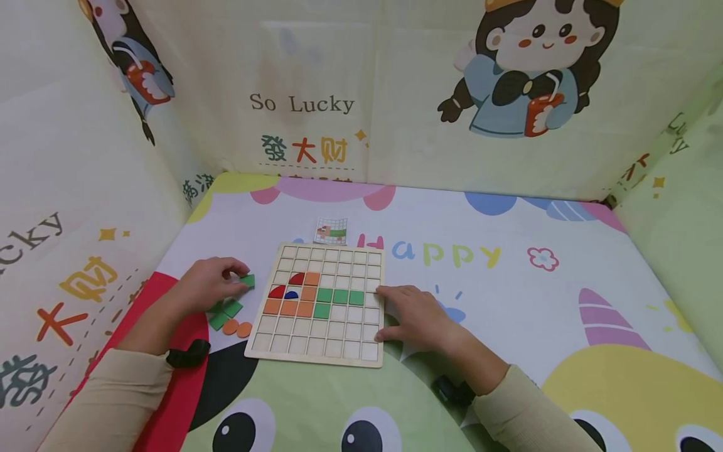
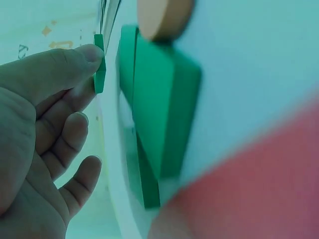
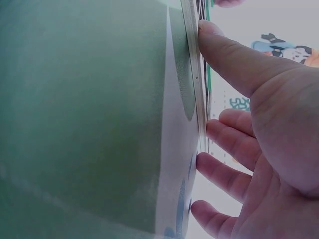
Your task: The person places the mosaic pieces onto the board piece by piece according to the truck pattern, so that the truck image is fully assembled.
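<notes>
A green square tile is pinched between the thumb and fingers of my left hand, left of the wooden grid board. In the left wrist view the held tile is seen edge-on at the fingertips. On the board sit orange squares, red quarter-round pieces, a blue half-round piece and several green squares. My right hand touches the board's right edge with thumb and fingers spread. In the right wrist view its fingertips lie along that edge.
Loose green tiles lie under and beside the left hand, with two orange discs by them. Behind the board is a small picture card with a coloured grid. A printed cloth covers the table, and patterned walls enclose it.
</notes>
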Available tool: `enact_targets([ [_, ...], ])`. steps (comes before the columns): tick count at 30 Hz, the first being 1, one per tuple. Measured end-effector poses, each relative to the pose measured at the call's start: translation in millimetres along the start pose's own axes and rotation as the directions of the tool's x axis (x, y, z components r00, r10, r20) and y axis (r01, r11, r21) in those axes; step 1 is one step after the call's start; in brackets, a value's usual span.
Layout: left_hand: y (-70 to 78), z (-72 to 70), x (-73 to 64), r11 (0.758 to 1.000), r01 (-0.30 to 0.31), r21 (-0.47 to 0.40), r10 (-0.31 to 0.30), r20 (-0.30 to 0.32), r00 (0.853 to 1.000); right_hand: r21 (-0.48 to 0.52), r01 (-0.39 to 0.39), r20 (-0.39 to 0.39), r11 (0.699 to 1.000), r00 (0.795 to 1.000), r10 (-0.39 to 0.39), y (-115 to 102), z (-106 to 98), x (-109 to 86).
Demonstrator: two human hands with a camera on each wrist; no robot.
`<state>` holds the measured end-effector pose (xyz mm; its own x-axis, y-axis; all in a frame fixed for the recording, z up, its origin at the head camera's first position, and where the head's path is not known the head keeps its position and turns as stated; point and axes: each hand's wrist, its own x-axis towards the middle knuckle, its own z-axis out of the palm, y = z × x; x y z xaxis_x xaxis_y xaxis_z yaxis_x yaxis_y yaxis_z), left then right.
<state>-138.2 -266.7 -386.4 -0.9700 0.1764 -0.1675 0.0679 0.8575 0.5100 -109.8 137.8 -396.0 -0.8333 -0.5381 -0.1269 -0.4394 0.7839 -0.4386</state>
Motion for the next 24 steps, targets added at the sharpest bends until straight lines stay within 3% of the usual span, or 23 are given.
enact_targets([
  [12,39.3,3.9,-0.3,0.994,-0.11,0.01,0.11,-0.002,0.994,0.01,-0.004,0.004,1.0,1.0,0.004,-1,-1,-0.6],
  [24,74.0,25.2,6.8,0.981,-0.192,-0.013,0.192,0.068,0.979,0.009,-0.004,0.0,1.0,1.0,0.004,1,0,-0.6],
])
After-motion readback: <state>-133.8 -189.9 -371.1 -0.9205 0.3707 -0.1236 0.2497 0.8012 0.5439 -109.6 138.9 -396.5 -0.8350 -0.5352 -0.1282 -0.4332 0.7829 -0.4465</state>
